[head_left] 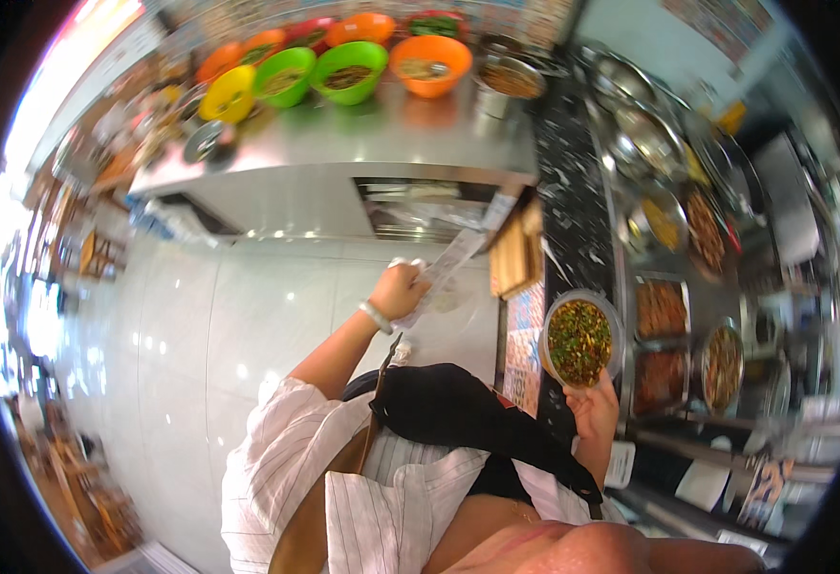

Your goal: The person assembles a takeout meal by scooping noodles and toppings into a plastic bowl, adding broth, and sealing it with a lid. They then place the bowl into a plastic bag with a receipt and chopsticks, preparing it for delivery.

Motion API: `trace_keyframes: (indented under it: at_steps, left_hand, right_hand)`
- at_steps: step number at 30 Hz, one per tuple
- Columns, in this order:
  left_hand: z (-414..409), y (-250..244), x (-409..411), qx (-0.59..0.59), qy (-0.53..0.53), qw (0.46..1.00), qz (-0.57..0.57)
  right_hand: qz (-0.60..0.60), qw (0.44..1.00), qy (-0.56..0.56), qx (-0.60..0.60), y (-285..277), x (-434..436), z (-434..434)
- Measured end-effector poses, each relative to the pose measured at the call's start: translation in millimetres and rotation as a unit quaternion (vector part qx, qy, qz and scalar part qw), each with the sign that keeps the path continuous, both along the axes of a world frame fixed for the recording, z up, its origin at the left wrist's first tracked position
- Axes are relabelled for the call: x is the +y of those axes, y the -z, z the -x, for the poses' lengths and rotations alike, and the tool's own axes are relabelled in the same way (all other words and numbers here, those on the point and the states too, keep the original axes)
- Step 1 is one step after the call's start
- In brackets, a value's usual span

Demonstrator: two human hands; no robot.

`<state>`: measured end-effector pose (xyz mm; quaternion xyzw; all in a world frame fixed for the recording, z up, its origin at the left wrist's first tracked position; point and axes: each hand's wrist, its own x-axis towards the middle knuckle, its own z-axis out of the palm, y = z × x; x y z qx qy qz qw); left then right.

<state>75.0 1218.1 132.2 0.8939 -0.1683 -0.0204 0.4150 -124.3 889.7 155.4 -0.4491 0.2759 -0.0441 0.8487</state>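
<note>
My left hand (398,288), a pale bangle on its wrist, is closed around a long strip of printed paper (455,252) and something white and crumpled. The strip runs up and right in front of the steel counter. On the black speckled stone ledge, my right hand (593,405) touches the near rim of a round clear plastic tub (580,343) filled with chopped green herbs and red bits in dark liquid. Its fingers lie at the rim; the ones beneath the tub are hidden.
Coloured plastic bowls (350,75) of food line the steel counter (298,143). A metal pot (509,77) stands near its right end. Beyond the ledge (570,179) are steel trays of meat (662,308) and a pan (722,366). Wooden boards (516,251) stand below the ledge.
</note>
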Motion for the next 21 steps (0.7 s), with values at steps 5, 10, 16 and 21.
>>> trace_keyframes:
  at_steps: [5, 10, 16, 21]
  left_hand:
    - [66, 39, 160, 0.058, -0.261, 0.963, -0.036]
    - [129, 51, 312, 0.072, -0.473, 0.877, -0.049]
    - [197, 62, 466, 0.117, -0.596, 0.794, 0.012]
    - [201, 51, 576, 0.119, -0.636, 0.762, 0.022]
  right_hand:
    - [0.008, 0.991, -0.130, 0.004, -10, 58, -71]
    - [-0.013, 0.966, -0.259, 0.015, -26, 173, -157]
    - [-0.031, 0.930, -0.365, 0.008, -21, 367, -249]
    - [-0.084, 0.902, -0.423, 0.007, -28, 544, -315]
